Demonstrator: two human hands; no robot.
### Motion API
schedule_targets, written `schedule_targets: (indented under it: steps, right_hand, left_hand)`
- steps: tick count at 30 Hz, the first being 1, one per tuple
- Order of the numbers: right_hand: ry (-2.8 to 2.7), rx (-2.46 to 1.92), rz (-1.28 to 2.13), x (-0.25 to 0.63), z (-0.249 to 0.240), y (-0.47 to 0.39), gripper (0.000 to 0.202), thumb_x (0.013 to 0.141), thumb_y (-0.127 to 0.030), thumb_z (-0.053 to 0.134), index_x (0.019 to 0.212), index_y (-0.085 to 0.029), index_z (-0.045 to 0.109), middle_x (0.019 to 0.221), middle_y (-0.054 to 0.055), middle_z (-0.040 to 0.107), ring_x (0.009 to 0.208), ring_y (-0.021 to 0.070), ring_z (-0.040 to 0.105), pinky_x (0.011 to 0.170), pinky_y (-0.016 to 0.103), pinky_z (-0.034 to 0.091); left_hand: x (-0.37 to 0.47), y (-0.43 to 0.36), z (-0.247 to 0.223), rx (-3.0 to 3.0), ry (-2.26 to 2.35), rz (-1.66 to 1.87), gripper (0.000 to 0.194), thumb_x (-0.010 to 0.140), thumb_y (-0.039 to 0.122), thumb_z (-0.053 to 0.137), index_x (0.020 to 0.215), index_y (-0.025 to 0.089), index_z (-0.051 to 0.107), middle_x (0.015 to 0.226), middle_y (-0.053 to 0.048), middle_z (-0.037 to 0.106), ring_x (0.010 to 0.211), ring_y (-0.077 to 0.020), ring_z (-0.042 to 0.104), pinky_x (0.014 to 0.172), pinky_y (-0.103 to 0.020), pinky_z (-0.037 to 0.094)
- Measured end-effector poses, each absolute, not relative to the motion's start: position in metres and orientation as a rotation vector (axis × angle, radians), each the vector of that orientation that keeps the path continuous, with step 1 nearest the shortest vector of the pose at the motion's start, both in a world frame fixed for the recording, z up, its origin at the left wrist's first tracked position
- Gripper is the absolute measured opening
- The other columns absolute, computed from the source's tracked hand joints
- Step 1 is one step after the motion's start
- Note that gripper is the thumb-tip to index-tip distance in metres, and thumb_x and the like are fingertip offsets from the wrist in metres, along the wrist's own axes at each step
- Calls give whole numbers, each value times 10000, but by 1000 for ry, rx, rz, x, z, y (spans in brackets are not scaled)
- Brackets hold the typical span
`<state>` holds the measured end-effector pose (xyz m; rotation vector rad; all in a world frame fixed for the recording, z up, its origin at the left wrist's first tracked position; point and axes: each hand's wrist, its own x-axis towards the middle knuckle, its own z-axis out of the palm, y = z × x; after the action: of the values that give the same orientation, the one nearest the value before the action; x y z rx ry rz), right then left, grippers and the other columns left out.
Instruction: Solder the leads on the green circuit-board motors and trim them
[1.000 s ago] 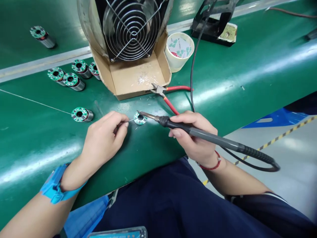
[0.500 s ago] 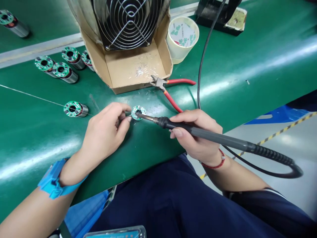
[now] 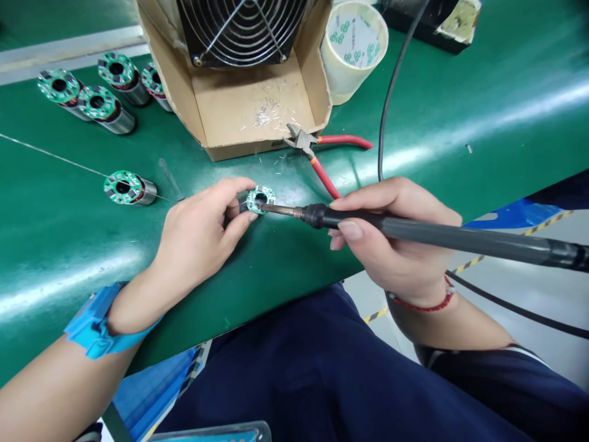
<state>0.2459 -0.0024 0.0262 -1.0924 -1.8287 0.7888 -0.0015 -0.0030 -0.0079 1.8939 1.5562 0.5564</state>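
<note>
My left hand (image 3: 202,230), with a blue strap at the wrist, pinches a small part with a round green circuit board (image 3: 261,199); its lower body is mostly hidden. A soldering iron (image 3: 414,236) is held pen-like in my right hand (image 3: 405,245), its tip on the lower right of the board. Left of my left hand, a metal cylinder with a green ring board (image 3: 130,188) lies on the table, a thin wire (image 3: 55,157) crossing it. Red-handled cutters (image 3: 343,140) rest open beyond the iron.
A black fan (image 3: 243,31) stands in a cardboard box (image 3: 253,92) holding metal clippings. Right of it are a tape roll (image 3: 354,49) and a black stand with a sponge (image 3: 460,21). Several board-topped cylinders (image 3: 115,116) stand at the back left. A black cable (image 3: 391,92) runs down beside my right hand.
My right hand and the iron have shifted right, and the iron lies flatter, its tip nearer the board's lower edge. My left fingers now grip the board's rim. The whole view has shifted slightly.
</note>
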Motion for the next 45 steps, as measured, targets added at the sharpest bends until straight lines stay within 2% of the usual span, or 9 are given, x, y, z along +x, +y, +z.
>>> schedule_targets:
  steps: [9,16,20,22,24,26,28,32,45]
  right_hand:
    - [-1814,-1137,744,248,27,-6,67,951,-322,726,997,-274,729,861,-3,752,636,161,685,589,347,551]
    - [-1973,-1188,84,275,9,57,294,1009,-291,643,1289,-244,717,1267,117,684,1108,239,689,1027,439,540]
    - [-2068,-1201,442,298,-12,84,363,1078,-356,508,1410,-231,581,1347,84,690,972,167,754,935,360,592]
    - [-2113,-1181,435,302,-26,82,501,1016,-479,615,1433,-214,530,1408,145,651,1198,247,707,1032,417,563]
    - [-2242,-1162,330,302,-38,74,869,828,-660,778,1490,-196,457,1519,229,548,1425,379,538,1165,561,455]
    - [-2341,-1210,236,300,-46,67,1025,718,-703,835,1503,-182,431,1542,258,508,1416,460,506,1157,685,396]
    - [-2369,-1253,150,298,-48,62,740,818,-546,775,1399,-168,516,1354,224,639,1241,433,612,1032,680,476]
    - [-2367,-1142,129,294,-36,51,284,904,-227,586,1187,-200,594,1038,100,687,860,247,627,719,407,549]
    - [-2711,-834,-13,286,6,33,309,994,-324,526,1230,-161,639,827,81,581,733,234,489,646,362,400]
  left_hand:
    - [-1,-3,-10,1903,1555,563,351,914,254,653,1263,241,682,800,33,616,636,-76,465,666,-248,385]
    - [-5,-2,-13,1902,1505,601,517,891,290,683,1393,212,585,1041,-26,651,653,-71,483,694,-247,454]
    - [-1,1,-15,1988,1476,536,512,933,297,650,1431,210,571,1093,-45,637,674,-77,481,705,-250,455]
    - [2,2,-16,1978,1488,506,453,938,292,648,1382,213,607,1028,-29,635,654,-76,473,681,-244,429]
    - [3,2,-17,1900,1520,503,428,914,279,669,1333,203,620,888,-1,616,625,-80,479,643,-237,402]
    - [3,1,-18,1812,1530,527,439,893,281,683,1315,193,602,740,32,555,597,-92,485,604,-231,380]
    - [3,-1,-18,1755,1510,567,423,899,303,675,1296,193,580,670,50,500,579,-95,480,576,-225,371]
    - [3,-7,-16,1725,1506,636,379,893,368,697,1202,191,568,631,62,450,555,-88,455,542,-218,359]
    - [5,-13,-10,1894,1557,678,361,848,269,766,1160,202,597,657,65,409,537,-61,385,548,-225,324]
